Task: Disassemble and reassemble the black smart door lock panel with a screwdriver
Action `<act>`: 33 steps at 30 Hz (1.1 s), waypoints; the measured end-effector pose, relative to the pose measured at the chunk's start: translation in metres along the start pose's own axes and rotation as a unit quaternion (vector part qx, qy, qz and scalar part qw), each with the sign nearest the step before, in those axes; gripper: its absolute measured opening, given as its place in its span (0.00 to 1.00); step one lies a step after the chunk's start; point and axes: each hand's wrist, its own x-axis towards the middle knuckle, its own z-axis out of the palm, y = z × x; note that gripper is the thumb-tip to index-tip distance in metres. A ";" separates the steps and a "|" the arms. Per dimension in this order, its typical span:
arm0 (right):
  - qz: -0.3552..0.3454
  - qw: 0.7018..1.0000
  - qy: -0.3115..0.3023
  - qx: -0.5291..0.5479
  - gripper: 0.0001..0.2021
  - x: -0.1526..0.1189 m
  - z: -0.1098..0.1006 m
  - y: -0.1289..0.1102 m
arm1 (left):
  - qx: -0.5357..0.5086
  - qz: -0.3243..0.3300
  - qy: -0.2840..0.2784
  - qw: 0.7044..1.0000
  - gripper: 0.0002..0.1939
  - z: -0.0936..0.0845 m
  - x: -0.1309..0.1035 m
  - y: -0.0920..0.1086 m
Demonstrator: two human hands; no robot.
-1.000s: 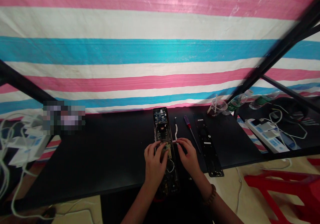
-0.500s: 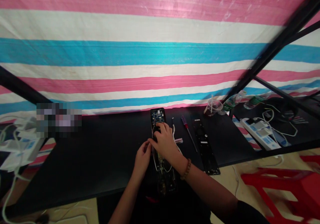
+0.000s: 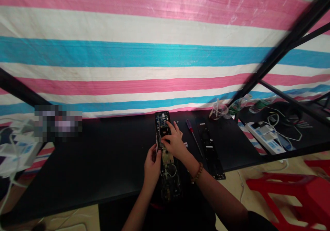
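A long black electronic device (image 3: 168,159) lies opened lengthwise before me, with a blue circuit board (image 3: 162,118) at its far end and a white cable (image 3: 172,172) looped over the nearer part. My left hand (image 3: 152,162) is closed around the device's left edge, thumb on the inner side. Above the middle of the casing, my right hand (image 3: 176,142) has its thumb and index finger pinched together, the other fingers raised towards the board. What sits in that pinch is too small to name.
Right of the device lie a screwdriver (image 3: 194,136) with a purple-red handle and a long black cover panel (image 3: 210,148). A plastic cup (image 3: 218,111) and clear bottles (image 3: 238,104) stand at the back right. A power strip (image 3: 268,140) lies beyond; a red stool (image 3: 291,186) stands below.
My right hand has shifted slightly down and now pinches over the device's middle. My left hand has moved in against the casing edge. The white cables beside the device have been drawn inward.
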 end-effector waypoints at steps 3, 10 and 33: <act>0.006 0.999 -0.031 0.016 0.06 0.001 0.005 0.001 | 0.042 0.021 -0.002 0.999 0.27 0.003 -0.002 -0.002; 0.066 0.996 -0.041 0.048 0.05 0.004 0.009 -0.004 | 0.096 0.060 0.006 0.994 0.25 0.005 -0.009 -0.002; -0.015 0.998 -0.014 -0.062 0.03 -0.005 0.010 -0.009 | 0.112 0.084 0.040 0.989 0.24 0.015 -0.019 -0.019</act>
